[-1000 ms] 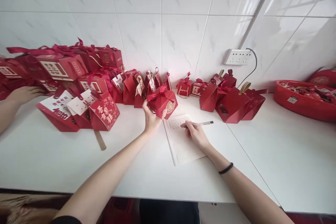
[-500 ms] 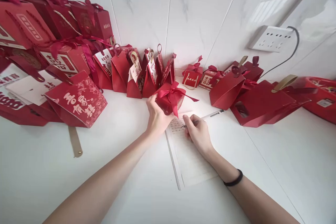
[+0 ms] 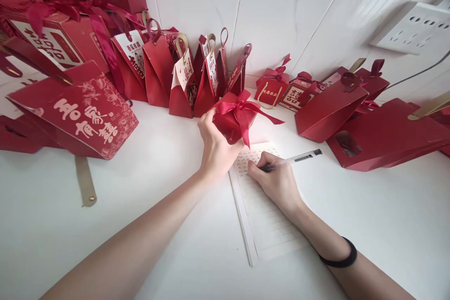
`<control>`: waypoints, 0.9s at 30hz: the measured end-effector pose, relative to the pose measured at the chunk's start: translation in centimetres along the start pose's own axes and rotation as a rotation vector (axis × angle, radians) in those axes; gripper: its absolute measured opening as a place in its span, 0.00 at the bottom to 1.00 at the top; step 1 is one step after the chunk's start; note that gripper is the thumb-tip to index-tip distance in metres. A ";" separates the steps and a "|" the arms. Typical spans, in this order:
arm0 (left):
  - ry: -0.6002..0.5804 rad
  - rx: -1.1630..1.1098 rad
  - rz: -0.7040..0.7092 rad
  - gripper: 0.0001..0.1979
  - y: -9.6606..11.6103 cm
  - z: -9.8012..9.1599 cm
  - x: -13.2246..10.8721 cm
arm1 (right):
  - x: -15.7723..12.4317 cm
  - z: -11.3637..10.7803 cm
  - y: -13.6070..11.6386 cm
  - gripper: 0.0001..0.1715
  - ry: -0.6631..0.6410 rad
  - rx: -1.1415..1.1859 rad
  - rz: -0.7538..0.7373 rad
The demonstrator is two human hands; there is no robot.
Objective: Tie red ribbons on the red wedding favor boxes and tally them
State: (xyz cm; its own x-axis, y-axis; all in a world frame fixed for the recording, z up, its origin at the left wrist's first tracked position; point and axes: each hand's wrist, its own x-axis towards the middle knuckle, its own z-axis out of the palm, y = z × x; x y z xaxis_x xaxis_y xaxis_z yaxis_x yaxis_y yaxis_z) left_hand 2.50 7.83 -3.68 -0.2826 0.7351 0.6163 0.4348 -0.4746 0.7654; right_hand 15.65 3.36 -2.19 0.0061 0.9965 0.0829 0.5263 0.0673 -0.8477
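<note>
My left hand [image 3: 215, 146] grips a small red gift box [image 3: 234, 118] tied with a red ribbon bow, held just above the top of a lined notebook [image 3: 265, 218]. My right hand [image 3: 276, 179] is closed around a pen [image 3: 293, 160], its tip on the upper lines of the notebook page, where small writing shows. A black band sits on my right wrist. Both hands are close together at the middle of the white table [image 3: 168, 225].
Many red gift boxes and bags line the tiled wall: large ones at the left [image 3: 75, 115], upright pouches with tags [image 3: 183, 82], small boxes [image 3: 272, 86] and flat red bags at the right [image 3: 383, 133]. A power strip [image 3: 411, 28] hangs on the wall.
The view has dropped closer to the table. My left hand has turned the ribboned box and lowered it toward the notebook. My right hand keeps the pen on the page.
</note>
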 end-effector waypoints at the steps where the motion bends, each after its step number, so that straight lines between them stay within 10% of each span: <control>1: 0.003 0.002 0.006 0.42 0.0 0.0 0.0 | 0.0 0.0 0.0 0.18 -0.007 0.002 -0.001; 27: -0.028 -0.033 -0.014 0.43 -0.1 0.0 -0.1 | -0.2 0.1 -0.2 0.17 0.011 -0.016 0.020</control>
State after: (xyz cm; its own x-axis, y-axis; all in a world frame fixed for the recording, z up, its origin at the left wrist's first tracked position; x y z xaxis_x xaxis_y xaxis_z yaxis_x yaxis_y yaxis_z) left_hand 2.50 7.83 -3.81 -0.2641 0.7548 0.6004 0.4023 -0.4796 0.7798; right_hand 15.50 3.19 -2.10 0.0258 0.9971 0.0721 0.5399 0.0468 -0.8404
